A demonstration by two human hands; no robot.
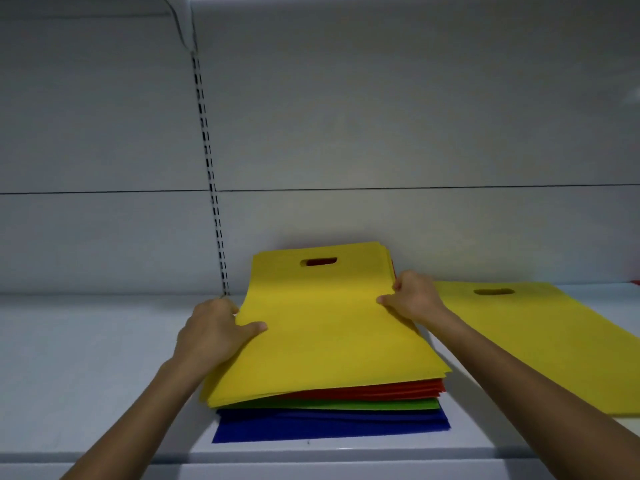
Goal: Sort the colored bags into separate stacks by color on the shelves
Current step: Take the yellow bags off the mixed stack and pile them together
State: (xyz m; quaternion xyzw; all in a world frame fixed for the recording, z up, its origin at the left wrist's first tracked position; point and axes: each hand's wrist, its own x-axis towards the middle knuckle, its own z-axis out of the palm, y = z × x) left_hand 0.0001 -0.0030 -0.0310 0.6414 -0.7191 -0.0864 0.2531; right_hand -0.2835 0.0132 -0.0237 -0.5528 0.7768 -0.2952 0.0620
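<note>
A mixed stack of flat bags lies on the white shelf (86, 375): yellow bags (325, 327) on top, then red bags (381, 391), green bags (346, 405) and blue bags (329, 427) at the bottom. My left hand (214, 334) pinches the left edge of the yellow layer, thumb on top. My right hand (412, 297) grips its right edge. The yellow bags curve upward between my hands. A separate yellow bag (540, 341) lies flat to the right, apart from the stack.
The shelf's grey back panel (381, 133) rises behind the stacks. A slotted upright rail (211, 181) runs down it left of the stack. A sliver of something red (635, 280) shows at the far right edge. The shelf's front lip (311, 455) runs below.
</note>
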